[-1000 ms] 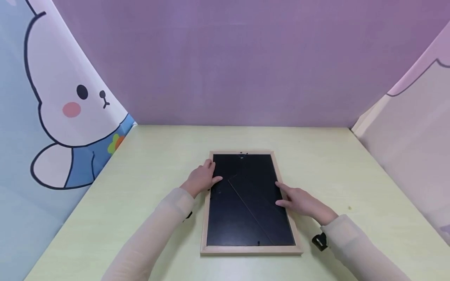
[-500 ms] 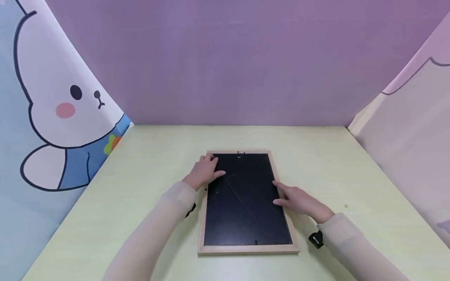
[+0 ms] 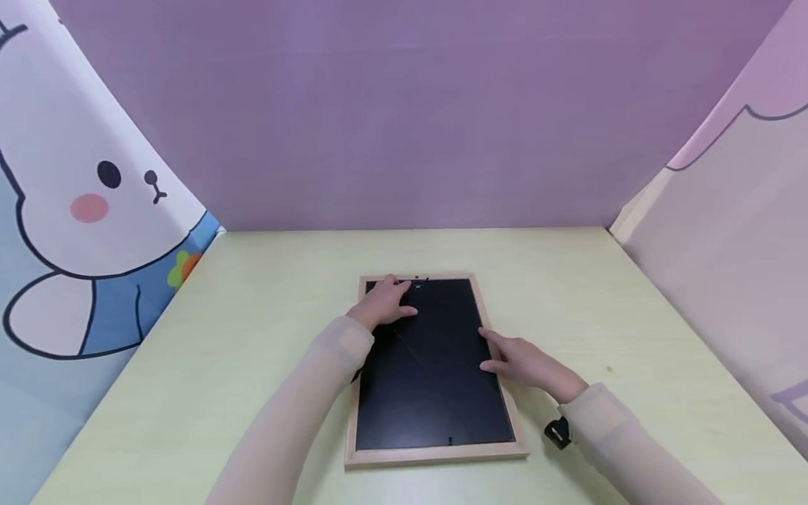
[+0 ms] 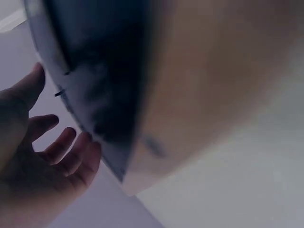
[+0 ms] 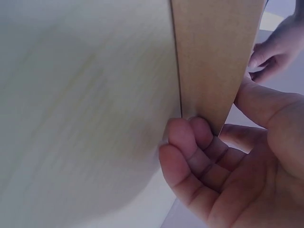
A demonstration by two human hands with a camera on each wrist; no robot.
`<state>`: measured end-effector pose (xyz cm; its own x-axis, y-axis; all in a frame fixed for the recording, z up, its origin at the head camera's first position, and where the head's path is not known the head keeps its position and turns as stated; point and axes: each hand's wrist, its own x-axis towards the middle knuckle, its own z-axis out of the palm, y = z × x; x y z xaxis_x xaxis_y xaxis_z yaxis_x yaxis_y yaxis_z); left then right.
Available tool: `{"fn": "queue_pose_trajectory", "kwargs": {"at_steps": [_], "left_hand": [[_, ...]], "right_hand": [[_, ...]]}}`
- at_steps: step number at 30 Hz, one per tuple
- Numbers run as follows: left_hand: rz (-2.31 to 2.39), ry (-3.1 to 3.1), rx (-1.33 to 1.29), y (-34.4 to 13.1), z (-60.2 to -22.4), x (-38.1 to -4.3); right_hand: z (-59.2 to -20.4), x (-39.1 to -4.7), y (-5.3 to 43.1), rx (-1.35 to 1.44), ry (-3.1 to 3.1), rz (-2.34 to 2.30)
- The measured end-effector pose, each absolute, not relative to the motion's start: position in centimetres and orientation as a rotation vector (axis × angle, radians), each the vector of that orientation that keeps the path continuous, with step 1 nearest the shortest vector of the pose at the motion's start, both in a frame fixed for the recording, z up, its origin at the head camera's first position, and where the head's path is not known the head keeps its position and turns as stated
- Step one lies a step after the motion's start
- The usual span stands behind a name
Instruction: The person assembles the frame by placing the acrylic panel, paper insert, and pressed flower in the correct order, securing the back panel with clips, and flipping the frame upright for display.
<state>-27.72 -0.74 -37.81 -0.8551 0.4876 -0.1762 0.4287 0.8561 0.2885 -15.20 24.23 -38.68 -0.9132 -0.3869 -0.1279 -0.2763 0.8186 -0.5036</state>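
Observation:
A picture frame [image 3: 435,393] with a pale wooden border lies back side up on the table, its black backing board facing me. Over the top left part of the backing, near the small metal hanger [image 3: 417,284], my left hand [image 3: 383,301] reaches with loosely bent fingers and holds nothing. In the left wrist view those fingers [image 4: 71,152] appear apart from the board. At the right border, my right hand [image 3: 520,359] holds the frame: its thumb rests on top and, in the right wrist view, curled fingers [image 5: 183,137] meet the wooden side.
The pale green-yellow table [image 3: 278,280] extends around the frame. A purple back panel [image 3: 404,126] rises behind it, with a cartoon-printed panel [image 3: 69,280] at the left and a pale one [image 3: 719,231] at the right. A black strap [image 3: 558,433] hangs under the right cuff.
My left hand has moved from the frame's left border rightward over the backing, toward the top. The right hand stays at the right border. The whole view has shifted slightly.

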Motion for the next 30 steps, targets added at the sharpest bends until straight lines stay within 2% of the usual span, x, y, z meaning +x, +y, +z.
{"fn": "queue_pose_trajectory", "kwargs": {"at_steps": [11, 30], "left_hand": [[0.250, 2.659, 0.710, 1.0, -35.7, -28.6], [0.140, 2.601, 0.708, 2.4, -36.2, -29.1]], "right_hand": [[-38.4, -15.1, 24.0, -0.501, 2.775, -0.714], [-38.8, -14.9, 23.8, -0.498, 2.771, -0.732]]}}
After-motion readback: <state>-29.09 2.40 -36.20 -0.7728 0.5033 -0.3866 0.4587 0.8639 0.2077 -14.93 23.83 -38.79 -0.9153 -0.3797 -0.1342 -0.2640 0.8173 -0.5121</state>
